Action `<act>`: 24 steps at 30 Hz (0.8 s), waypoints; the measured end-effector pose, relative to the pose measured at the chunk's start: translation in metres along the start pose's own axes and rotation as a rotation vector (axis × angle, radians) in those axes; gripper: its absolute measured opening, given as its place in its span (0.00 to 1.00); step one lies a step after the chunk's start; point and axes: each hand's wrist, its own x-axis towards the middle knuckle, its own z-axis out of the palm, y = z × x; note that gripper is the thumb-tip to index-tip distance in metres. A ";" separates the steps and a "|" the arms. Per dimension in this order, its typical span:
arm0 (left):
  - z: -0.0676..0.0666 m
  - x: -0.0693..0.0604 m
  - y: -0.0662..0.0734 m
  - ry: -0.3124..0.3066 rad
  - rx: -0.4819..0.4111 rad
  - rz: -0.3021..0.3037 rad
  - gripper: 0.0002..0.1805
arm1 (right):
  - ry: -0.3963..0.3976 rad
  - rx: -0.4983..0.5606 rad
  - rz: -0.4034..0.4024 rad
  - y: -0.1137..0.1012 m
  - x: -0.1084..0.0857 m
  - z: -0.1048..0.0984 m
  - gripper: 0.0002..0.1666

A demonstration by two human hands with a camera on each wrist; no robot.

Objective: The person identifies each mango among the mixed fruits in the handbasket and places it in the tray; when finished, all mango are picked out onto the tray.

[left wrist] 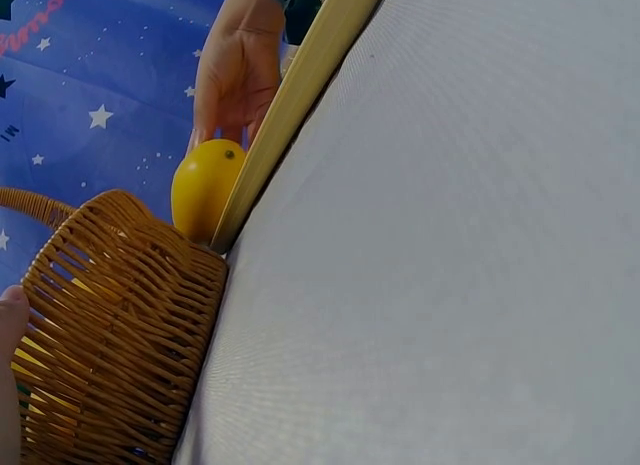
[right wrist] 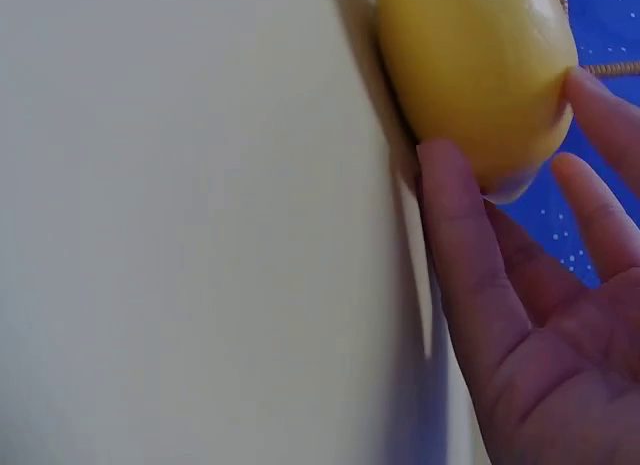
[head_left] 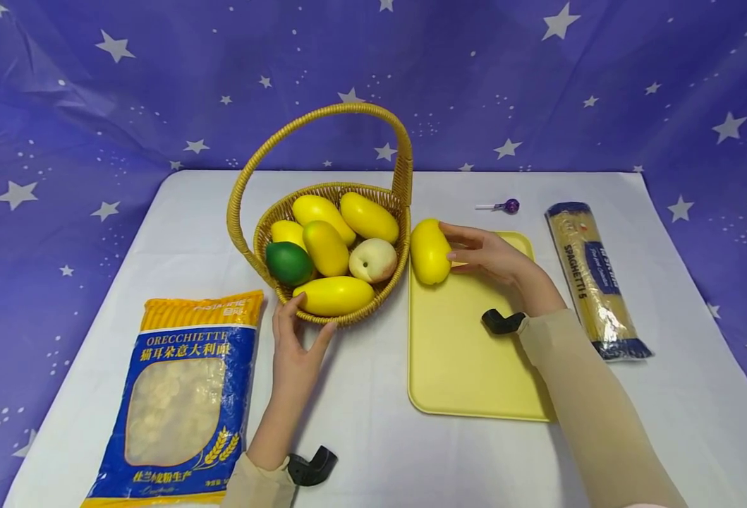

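A wicker basket (head_left: 403,180) with an arched handle stands left of the middle, full of toy-like fruit: several yellow mangoes (head_left: 336,295), a green fruit (head_left: 289,263) and a pale peach (head_left: 373,260). At its front rim my left hand (head_left: 293,360) touches the wicker, one fingertip over the edge and the thumb outside. To the right, another yellow mango (head_left: 431,252) lies on the upper left corner of a yellow tray (head_left: 468,367). My right hand (head_left: 496,255) touches that mango's right side with spread, mostly straight fingers (right wrist: 465,225).
An orecchiette bag (head_left: 176,402) lies at the front left. Right of the tray is a spaghetti pack (head_left: 595,282). Behind the tray lies a purple lollipop (head_left: 510,206). A star-printed blue cloth (head_left: 322,63) hangs behind the white table (head_left: 360,451).
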 end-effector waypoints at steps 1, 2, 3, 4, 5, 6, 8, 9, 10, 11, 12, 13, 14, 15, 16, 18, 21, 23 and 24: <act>0.001 0.000 -0.006 0.002 0.003 0.004 0.35 | 0.004 0.002 -0.001 0.001 -0.001 0.000 0.40; 0.001 0.000 -0.006 0.002 0.004 0.004 0.35 | 0.012 0.002 -0.002 0.001 -0.001 0.000 0.40; 0.001 0.000 -0.006 0.003 0.005 0.006 0.35 | 0.022 0.003 -0.002 0.001 -0.002 0.000 0.41; 0.001 0.000 -0.006 0.004 0.008 0.007 0.35 | 0.035 -0.003 -0.002 0.001 -0.003 0.001 0.41; 0.001 0.000 -0.006 0.005 0.011 0.007 0.35 | 0.056 -0.011 -0.001 0.000 -0.005 0.001 0.41; 0.001 0.000 -0.005 0.006 0.014 0.007 0.34 | 0.082 -0.033 -0.004 -0.001 -0.006 0.002 0.41; 0.001 0.000 -0.005 0.007 0.020 0.005 0.34 | 0.151 -0.106 -0.028 -0.005 -0.010 0.005 0.41; 0.001 0.000 -0.005 0.008 0.021 0.004 0.34 | 0.193 -0.163 -0.045 -0.008 -0.012 0.007 0.41; 0.001 0.000 -0.005 0.008 0.021 0.003 0.34 | 0.237 -0.227 -0.065 -0.011 -0.014 0.009 0.41; 0.001 0.000 -0.005 0.008 0.022 0.001 0.33 | 0.282 -0.273 -0.092 -0.015 -0.016 0.013 0.41; 0.001 0.000 -0.004 0.008 0.022 -0.001 0.33 | 0.325 -0.320 -0.120 -0.019 -0.017 0.017 0.41; 0.001 0.000 -0.004 0.010 0.023 -0.001 0.33 | 0.364 -0.353 -0.151 -0.023 -0.018 0.022 0.41; 0.001 0.000 -0.004 0.009 0.023 -0.002 0.34 | 0.393 -0.374 -0.180 -0.027 -0.019 0.028 0.40; 0.001 0.000 -0.004 0.010 0.025 -0.002 0.34 | 0.414 -0.383 -0.212 -0.032 -0.019 0.035 0.41; 0.001 0.000 -0.004 0.009 0.027 -0.002 0.34 | 0.421 -0.373 -0.248 -0.037 -0.019 0.042 0.41; 0.001 0.000 -0.004 0.007 0.026 0.000 0.34 | 0.414 -0.362 -0.319 -0.045 -0.016 0.056 0.42; 0.001 0.000 -0.005 0.004 0.026 0.001 0.34 | 0.369 -0.368 -0.400 -0.054 -0.010 0.078 0.42; 0.001 0.000 -0.005 0.002 0.025 0.000 0.34 | 0.328 -0.388 -0.429 -0.059 -0.004 0.092 0.43; 0.001 0.000 -0.005 0.002 0.024 -0.002 0.34 | 0.304 -0.398 -0.440 -0.061 0.000 0.099 0.43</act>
